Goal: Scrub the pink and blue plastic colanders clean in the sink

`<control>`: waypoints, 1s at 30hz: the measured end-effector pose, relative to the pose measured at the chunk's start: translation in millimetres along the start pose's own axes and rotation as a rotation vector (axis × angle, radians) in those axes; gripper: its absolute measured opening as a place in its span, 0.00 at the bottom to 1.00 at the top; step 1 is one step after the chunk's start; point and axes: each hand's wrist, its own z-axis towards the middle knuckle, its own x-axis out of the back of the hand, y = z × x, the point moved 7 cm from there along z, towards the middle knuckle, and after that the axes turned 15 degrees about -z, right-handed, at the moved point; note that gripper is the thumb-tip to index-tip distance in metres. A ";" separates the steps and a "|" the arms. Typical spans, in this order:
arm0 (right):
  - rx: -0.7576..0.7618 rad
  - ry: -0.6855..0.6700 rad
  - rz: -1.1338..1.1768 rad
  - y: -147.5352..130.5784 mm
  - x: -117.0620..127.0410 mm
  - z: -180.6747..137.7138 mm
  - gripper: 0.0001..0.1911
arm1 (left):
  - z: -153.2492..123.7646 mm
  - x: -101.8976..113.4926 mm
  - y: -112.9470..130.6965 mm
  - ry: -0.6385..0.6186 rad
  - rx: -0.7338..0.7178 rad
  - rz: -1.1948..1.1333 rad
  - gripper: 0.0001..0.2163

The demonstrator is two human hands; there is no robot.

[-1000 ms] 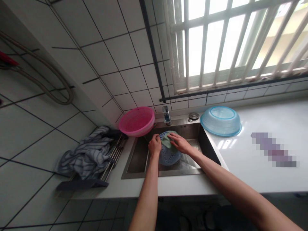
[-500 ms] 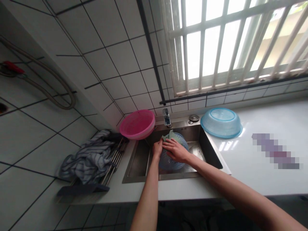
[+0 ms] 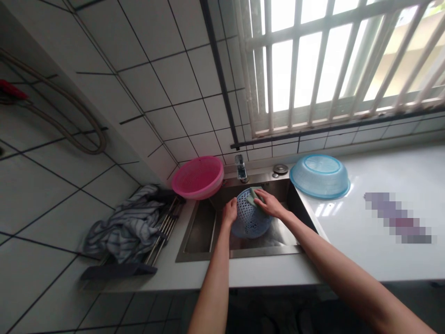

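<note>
A blue plastic colander (image 3: pixel 251 222) full of small holes is held tilted inside the steel sink (image 3: pixel 198 236). My left hand (image 3: pixel 230 212) is closed on its left rim. My right hand (image 3: pixel 269 204) grips a green cloth (image 3: pixel 253 195) and presses it against the colander's upper right side. Part of the cloth is hidden under the fingers. Just behind the colander stands the chrome faucet (image 3: pixel 240 167).
A pink basin (image 3: pixel 199 178) sits at the sink's back left corner. An upturned light-blue basket (image 3: pixel 320 176) lies on the counter (image 3: pixel 368 260) at right, near a drain plug (image 3: pixel 280 169). Striped cloth (image 3: pixel 121 232) covers a rack at left.
My right hand and the cloth have moved rightward, away from my left hand, across the colander. More of the colander's holed surface now shows. The left hand stays at the rim.
</note>
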 end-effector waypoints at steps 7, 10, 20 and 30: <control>0.222 -0.079 -0.141 -58.3 -19.5 -13.5 0.30 | -0.1 16.8 -0.2 0.073 0.144 0.104 0.21; 0.338 -0.052 -0.198 -87.7 -17.9 -19.9 0.27 | 2.7 11.4 -12.5 0.049 0.234 -0.061 0.30; 0.032 0.054 0.115 -14.0 6.0 2.6 0.24 | -7.2 9.4 -23.7 0.116 0.272 -0.361 0.33; 0.437 -0.025 -0.146 -105.6 -13.0 -24.0 0.18 | -5.5 -3.8 -14.3 0.043 0.176 -0.380 0.34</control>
